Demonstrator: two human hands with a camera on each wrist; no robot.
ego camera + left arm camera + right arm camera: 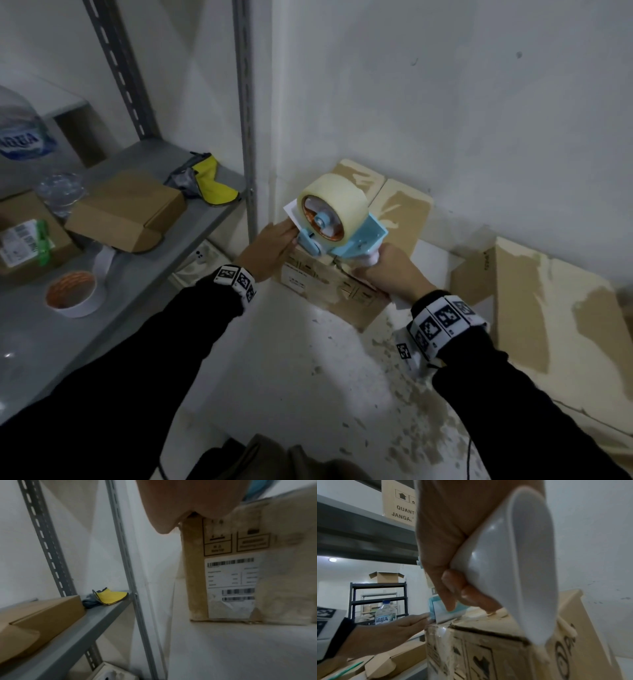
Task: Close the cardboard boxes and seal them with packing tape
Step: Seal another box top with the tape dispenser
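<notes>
A light-blue tape dispenser (359, 240) carrying a pale tape roll (339, 198) sits on top of a worn cardboard box (329, 291) that stands on the floor by the wall. My right hand (390, 270) grips the dispenser's white handle (513, 561), fingers curled round it. My left hand (274, 245) reaches in from the left with straight fingers, and their tips touch the dispenser's front at the box's left top edge. A white tab (291, 210) sticks up there. The box's side label (229, 585) shows in the left wrist view. The box's flaps lie closed under the dispenser.
A grey metal shelf (144, 274) stands close on the left, holding a small brown mailer box (126, 212), a spare tape roll (73, 294), a yellow pouch (212, 181) and a water bottle (20, 137). More cardboard (548, 308) leans on the wall to the right.
</notes>
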